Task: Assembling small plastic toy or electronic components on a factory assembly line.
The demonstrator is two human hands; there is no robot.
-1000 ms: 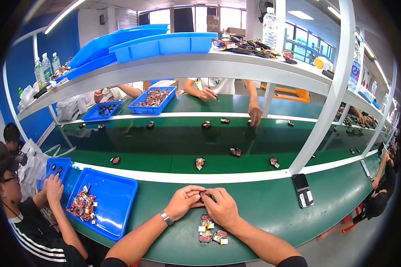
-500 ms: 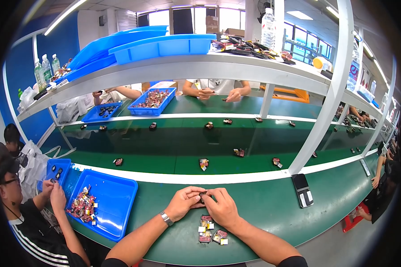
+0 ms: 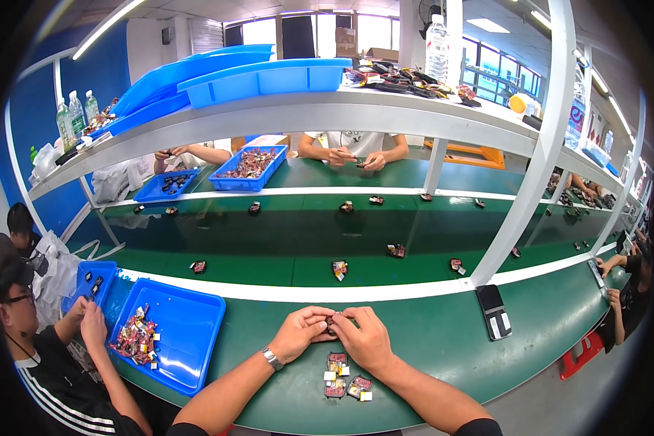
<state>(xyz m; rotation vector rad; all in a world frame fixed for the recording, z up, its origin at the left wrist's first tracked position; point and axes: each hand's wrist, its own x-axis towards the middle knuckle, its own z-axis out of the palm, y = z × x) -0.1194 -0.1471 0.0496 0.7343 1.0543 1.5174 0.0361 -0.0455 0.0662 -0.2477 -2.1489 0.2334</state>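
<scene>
Between both hands' fingertips, above the green bench, is a small dark electronic module (image 3: 331, 324), mostly covered by the fingers. My left hand (image 3: 299, 333), with a metal watch at the wrist, pinches it from the left. From the other side my right hand (image 3: 360, 337) closes its thumb and fingers on it. Nearer me, just below the hands, lie three small modules with dark red wiring and white and yellow tags: an upper one (image 3: 337, 361), a lower-left one (image 3: 334, 388) and a lower-right one (image 3: 360, 387).
A blue tray (image 3: 209, 341) holding wired parts stands left, beside a seated co-worker (image 3: 58, 356). A black case-like object (image 3: 494, 312) lies right. Beyond a white rail, modules sit on the green conveyor belt (image 3: 269, 254). A white shelf (image 3: 298, 109) with blue trays (image 3: 269, 78) spans overhead.
Modules on the belt have shifted slightly right. At far right a co-worker's hands have moved to the bench edge. My hands stay in place, with a slight shift of the fingers on the module.
</scene>
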